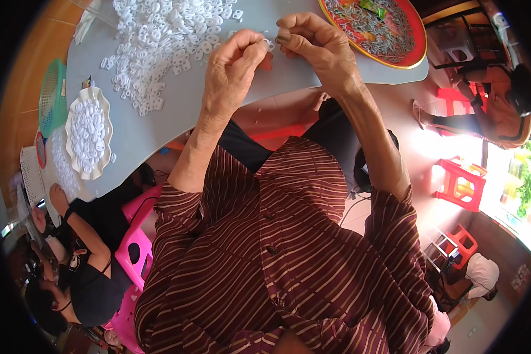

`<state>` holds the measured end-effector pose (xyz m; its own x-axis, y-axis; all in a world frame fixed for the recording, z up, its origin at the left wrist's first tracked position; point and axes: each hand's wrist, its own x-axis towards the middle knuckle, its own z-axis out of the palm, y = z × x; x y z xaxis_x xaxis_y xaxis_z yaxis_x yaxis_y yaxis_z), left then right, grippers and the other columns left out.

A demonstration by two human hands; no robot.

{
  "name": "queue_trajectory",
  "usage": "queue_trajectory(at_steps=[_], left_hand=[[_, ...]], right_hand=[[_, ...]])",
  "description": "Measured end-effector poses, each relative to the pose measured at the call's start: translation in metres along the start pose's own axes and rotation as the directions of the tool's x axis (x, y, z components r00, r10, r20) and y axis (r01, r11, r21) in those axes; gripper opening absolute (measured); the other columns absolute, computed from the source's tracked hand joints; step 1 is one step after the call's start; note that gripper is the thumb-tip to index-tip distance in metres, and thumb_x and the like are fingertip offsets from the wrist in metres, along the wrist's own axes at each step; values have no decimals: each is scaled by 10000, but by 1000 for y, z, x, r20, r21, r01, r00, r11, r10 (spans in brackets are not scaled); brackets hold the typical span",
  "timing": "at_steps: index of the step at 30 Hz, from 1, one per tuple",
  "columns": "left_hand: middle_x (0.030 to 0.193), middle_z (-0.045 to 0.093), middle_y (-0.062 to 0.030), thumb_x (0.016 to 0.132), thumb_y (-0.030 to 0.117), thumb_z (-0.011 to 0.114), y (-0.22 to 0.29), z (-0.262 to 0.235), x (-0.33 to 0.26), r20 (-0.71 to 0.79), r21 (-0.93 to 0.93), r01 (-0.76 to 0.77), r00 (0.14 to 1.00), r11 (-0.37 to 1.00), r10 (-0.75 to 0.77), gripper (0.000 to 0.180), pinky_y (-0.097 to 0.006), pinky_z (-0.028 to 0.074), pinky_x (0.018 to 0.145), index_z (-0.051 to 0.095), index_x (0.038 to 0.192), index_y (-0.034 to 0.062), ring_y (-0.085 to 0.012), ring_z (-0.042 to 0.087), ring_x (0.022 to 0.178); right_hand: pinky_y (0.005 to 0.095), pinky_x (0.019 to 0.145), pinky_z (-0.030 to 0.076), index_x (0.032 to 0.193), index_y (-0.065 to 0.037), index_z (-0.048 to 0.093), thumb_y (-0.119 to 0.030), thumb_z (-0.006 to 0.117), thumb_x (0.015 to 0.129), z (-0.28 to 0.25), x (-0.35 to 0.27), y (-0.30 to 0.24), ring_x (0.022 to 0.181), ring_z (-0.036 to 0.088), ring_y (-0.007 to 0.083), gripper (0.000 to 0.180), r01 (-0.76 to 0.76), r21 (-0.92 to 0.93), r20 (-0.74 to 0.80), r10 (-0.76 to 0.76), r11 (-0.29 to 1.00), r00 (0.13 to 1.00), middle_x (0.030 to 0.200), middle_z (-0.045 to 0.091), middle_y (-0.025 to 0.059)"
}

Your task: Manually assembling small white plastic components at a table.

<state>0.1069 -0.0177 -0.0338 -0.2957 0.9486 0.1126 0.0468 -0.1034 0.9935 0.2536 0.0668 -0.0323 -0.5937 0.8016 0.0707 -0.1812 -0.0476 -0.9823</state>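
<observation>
Over the near edge of the grey table, my left hand (235, 68) is closed in a pinch on a small white plastic piece (270, 45), which shows at its fingertips. Close beside it on the right, my right hand (321, 50) has thumb and fingers pressed together; what they hold, if anything, is too small to make out. A loose heap of small white plastic pieces (159, 41) spreads over the table to the left of my hands. At the far right of the table, a red tray with a yellow rim (420, 44) holds many thin grey metal bits (389, 41) and a green wrapper (373, 8).
A scalloped white dish (71, 127) full of white pieces stands at the table's left, near a green basket (52, 97). Another person (88, 253) sits at left by a pink chair (137, 251). Red stools (459, 184) and a seated person (495, 109) are at right.
</observation>
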Motion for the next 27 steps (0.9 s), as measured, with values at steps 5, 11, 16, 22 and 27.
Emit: queue_trajectory(at_steps=[5,11,16,22,27], left_hand=[[768,597,3,896,175,565,2,0,-3,14,116,20,1000,993,-22,179,-211,417,674,623,929,9,-57,519,721],[741,590,7,893,178,563,3,-3,-1,49,170,17,998,985,-26,168,-202,411,671,621,915,22,-52,517,713],[736,589,9,894,168,550,1,-2,-1,71,180,-15,998,984,3,166,-208,417,656,619,899,18,-52,514,709],[625,495,28,898,149,565,-2,1,-2,70,160,-160,986,974,151,143,-208,375,527,569,843,17,-43,440,588],[624,518,9,902,135,562,3,4,-7,82,209,-154,987,966,140,128,-220,396,527,566,853,17,-58,469,585]], right_hand=[[223,765,461,1099,-42,584,-124,625,883,1,-2,-2,829,556,69,234,13,-73,44,-10,997,999,913,620,-2],[242,778,490,1098,-34,583,-66,627,865,0,-2,-3,843,578,88,239,16,-88,51,-11,996,999,907,625,27],[238,786,491,1106,-26,567,-71,630,866,-2,-2,-1,841,584,95,253,21,-72,68,-16,997,998,902,624,37],[235,796,494,1113,-20,551,-73,636,860,-3,-3,-1,852,598,99,272,59,-108,86,-49,992,995,893,625,40],[234,800,494,1116,-16,545,-57,634,854,-7,-3,6,868,609,100,279,100,-114,112,-87,988,990,891,626,39]])
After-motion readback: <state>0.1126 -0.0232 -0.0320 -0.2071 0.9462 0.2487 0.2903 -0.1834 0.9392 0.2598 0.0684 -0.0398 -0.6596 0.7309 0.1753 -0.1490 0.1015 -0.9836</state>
